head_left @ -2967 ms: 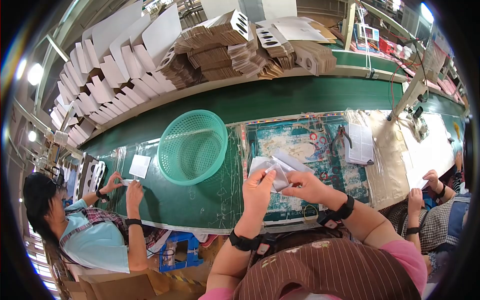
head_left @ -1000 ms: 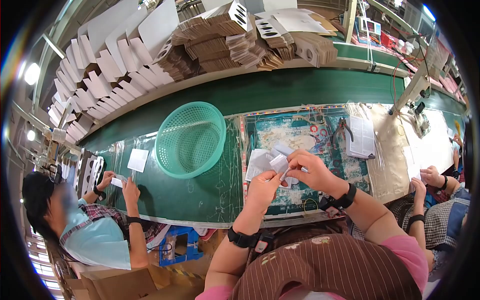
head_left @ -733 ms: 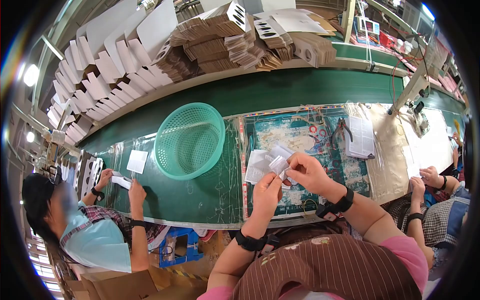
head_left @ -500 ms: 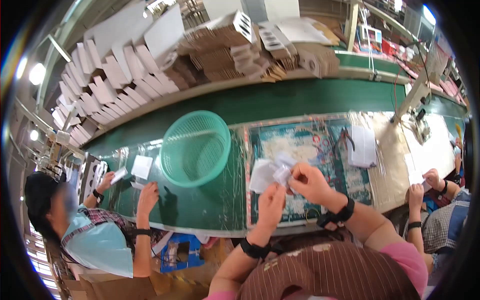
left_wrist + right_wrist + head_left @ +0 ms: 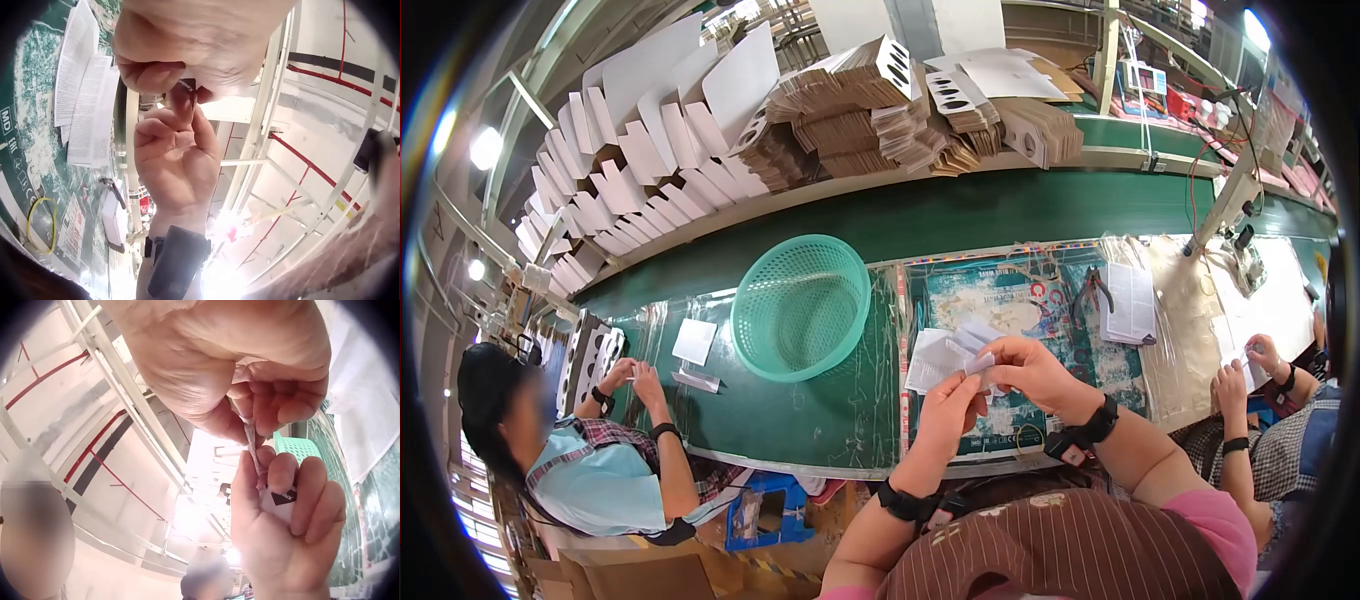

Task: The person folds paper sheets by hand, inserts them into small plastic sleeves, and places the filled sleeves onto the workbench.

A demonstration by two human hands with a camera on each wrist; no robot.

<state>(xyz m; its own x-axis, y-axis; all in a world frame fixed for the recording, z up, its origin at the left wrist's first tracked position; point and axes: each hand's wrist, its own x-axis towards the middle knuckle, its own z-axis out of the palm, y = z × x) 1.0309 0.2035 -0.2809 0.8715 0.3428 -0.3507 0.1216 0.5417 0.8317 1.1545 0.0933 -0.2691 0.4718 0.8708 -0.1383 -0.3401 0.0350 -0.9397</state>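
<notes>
A small folded paper leaflet (image 5: 977,364) is held between both hands, above the bench. My left hand (image 5: 945,415) pinches its near end between thumb and fingers, the other fingers curled in. On the opposite end, the thumb and fingertips of my right hand (image 5: 1035,375) grip the paper. From the right wrist, the leaflet (image 5: 251,442) shows edge-on as a narrow strip, with a white part bearing a dark printed mark under the left fingers. Most of it is hidden by the fingers. Printed sheets (image 5: 933,362) lie on the bench just beyond the hands.
A green mesh basket (image 5: 800,310) stands left of the hands. Pliers (image 5: 1092,292) and another pile of printed sheets (image 5: 1128,303) lie to the right. People work at both sides. Flat cardboard stacks (image 5: 840,110) line the shelf behind the belt.
The leaflet was spread wider three seconds ago and is now folded into a small strip. Both hands stay close together on it. The person at left has put a folded paper down.
</notes>
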